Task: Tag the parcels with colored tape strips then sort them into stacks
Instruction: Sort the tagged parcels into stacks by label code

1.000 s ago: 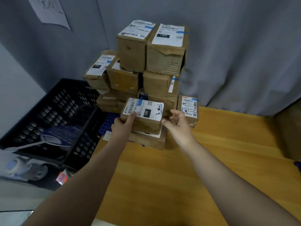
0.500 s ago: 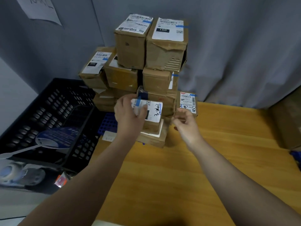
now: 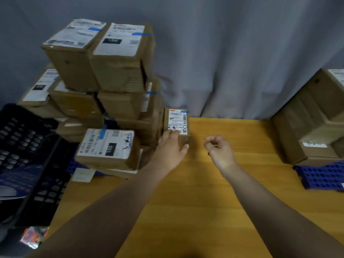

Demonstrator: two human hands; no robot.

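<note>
A stack of brown parcels [image 3: 115,71] with white labels and blue tape strips stands at the table's back left. In front of it lies a flat parcel [image 3: 106,146] labelled 150, with a blue tape strip [image 3: 102,132] on top. A small upright parcel [image 3: 178,118] with a blue strip at its top stands just right of the stack. My left hand [image 3: 170,148] rests on this small parcel, fingers on its label and thumb against its front. My right hand [image 3: 219,151] hovers over the table to the right, fingers loosely curled and holding nothing.
The wooden table [image 3: 186,202] runs under both arms. A black plastic crate [image 3: 22,136] sits off its left edge. Large brown boxes [image 3: 312,118] stand at the right, with a blue perforated rack [image 3: 322,175] in front of them. A grey curtain [image 3: 223,62] hangs behind.
My left hand let go of the flat 150 parcel, now lying on the front pile, and moved right onto the small parcel. My right hand drew back to the right. The view swung right.
</note>
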